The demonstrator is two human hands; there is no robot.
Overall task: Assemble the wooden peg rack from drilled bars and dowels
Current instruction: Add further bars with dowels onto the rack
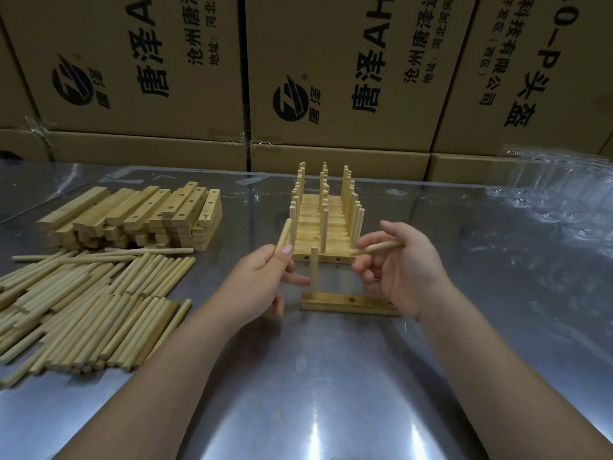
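A drilled wooden bar (345, 303) lies flat on the metal table in front of me. One dowel (314, 270) stands upright in its left hole; a middle hole is open. My left hand (258, 283) pinches a second dowel (284, 235) that points up and away, just left of the bar. My right hand (404, 267) holds a third dowel (376, 248) nearly level, above the bar's right end. Behind the bar stands a row of finished racks (326, 220), each with three upright pegs.
A stack of drilled bars (139, 217) sits at the back left. A heap of loose dowels (83, 303) lies at the left front. Cardboard boxes (331, 78) wall off the table's far edge. Clear plastic packaging (560, 190) lies at the back right.
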